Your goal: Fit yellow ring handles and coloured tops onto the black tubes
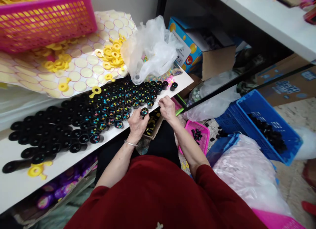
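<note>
My left hand (137, 123) is closed round a small black cup (144, 111) with coloured beads inside, held just off the front edge of the white board (19, 183). My right hand (167, 107) hovers beside it with fingers curled in a pinch; what it holds is too small to make out. Several rows of black cups (118, 105) stand on the board, those nearer my hands filled with coloured beads, those to the left empty. Yellow plastic rings (112, 54) lie scattered behind them.
A pink basket (44, 21) of yellow parts sits at top left on a sheet of round stickers (84, 71). A clear plastic bag (150, 51) lies at the board's right end. On the floor are a small pink basket (198, 136) and a blue crate (266, 130) with black parts.
</note>
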Available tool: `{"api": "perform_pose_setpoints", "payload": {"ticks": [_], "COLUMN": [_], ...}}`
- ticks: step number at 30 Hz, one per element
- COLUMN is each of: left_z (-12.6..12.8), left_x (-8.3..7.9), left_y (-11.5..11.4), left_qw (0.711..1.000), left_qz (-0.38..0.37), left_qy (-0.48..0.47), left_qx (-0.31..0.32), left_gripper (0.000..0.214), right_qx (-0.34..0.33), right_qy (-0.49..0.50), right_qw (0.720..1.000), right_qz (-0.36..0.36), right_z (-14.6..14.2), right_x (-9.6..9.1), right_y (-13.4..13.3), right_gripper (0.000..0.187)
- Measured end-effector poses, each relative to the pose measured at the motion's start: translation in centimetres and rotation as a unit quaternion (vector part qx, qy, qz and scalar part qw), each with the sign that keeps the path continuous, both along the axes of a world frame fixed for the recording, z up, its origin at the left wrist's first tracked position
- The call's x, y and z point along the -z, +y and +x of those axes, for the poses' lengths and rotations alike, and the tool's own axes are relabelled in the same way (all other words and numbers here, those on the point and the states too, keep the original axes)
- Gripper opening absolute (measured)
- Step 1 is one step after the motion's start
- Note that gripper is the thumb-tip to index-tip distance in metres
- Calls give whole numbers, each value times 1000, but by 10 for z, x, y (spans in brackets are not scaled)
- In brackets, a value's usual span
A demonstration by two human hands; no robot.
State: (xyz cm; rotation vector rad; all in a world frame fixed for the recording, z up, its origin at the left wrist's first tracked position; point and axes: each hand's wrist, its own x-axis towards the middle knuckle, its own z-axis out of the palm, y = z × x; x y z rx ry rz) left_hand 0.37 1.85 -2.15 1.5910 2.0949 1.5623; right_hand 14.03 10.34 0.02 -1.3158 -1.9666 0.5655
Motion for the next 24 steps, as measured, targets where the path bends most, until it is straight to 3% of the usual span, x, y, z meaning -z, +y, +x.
{"api": "perform_pose_setpoints", "payload": {"ticks": [5, 7, 17, 24], "left_z": [-1, -2, -3, -4], "left_x": [2, 3, 6, 5], "left_y": [-4, -5, -5, -6], "left_qw": [999, 999, 998, 997], "left_qz": [26, 31, 23, 34], "left_qy": [-2, 1, 7, -7], "left_qx": [40, 39, 56, 64], "left_gripper": [7, 5, 4, 13], "right_qx": [-130, -146, -134, -90], "right_qy": [97, 96, 57, -13], "right_qw": [986, 984, 989, 995], "right_qz": [30, 27, 1, -39], "right_z": [-19, -26, -36, -41], "right_x": [-14, -15, -16, -23], "right_y": [-39, -47, -45, -46], "right_gripper": [14, 15, 15, 16]}}
